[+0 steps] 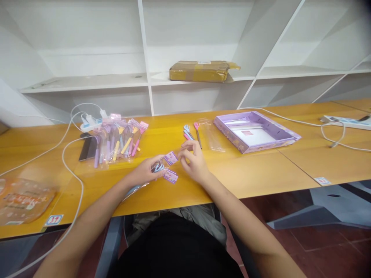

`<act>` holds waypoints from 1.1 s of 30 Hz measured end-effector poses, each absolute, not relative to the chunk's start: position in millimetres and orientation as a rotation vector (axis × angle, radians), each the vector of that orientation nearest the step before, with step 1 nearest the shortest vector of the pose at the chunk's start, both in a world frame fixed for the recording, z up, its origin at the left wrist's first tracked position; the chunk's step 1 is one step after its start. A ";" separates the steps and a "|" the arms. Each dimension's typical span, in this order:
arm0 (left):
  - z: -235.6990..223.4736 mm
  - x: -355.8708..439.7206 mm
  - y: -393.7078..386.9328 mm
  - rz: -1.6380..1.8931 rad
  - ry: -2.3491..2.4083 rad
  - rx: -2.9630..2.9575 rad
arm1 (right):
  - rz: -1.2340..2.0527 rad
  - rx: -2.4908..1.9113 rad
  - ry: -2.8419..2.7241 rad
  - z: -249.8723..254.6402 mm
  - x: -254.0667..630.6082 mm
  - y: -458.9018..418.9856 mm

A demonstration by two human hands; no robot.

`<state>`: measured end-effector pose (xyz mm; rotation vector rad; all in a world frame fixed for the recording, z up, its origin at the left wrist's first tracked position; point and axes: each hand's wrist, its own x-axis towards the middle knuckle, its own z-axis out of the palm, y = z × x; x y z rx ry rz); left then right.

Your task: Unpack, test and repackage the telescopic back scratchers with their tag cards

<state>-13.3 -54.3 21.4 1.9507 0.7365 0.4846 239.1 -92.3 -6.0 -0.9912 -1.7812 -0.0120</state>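
My left hand is closed around clear-bagged back scratchers with blue and dark brown claw-like heads, their bag trailing below the wrist. Two purple printed cards stick out by its fingertips, an upper card and a lower card. Close to the upper card, my right hand has its fingers curled together in a pinch; what is between them is too small to make out. Beyond it lie loose back scratchers in blue and pink. On the left is a pile of bagged back scratchers in purple, yellow and pink.
An open purple box holding white sheets stands at the right, beside clear plastic bags. White cables run from a power strip. An orange package lies at the left edge. A taped carton sits on the shelf.
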 end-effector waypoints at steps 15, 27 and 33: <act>32.2 -24.2 -42.2 0.614 0.804 1.845 | 0.484 -1.161 -1.924 1.0 260.0 -90.3; 33.7 -31.0 -40.9 0.291 0.573 1.837 | 0.577 -1.153 -1.486 43.9 214.5 -88.8; 21.5 -34.1 -26.4 0.172 0.597 1.893 | 0.219 -0.990 -1.263 81.3 256.5 -82.4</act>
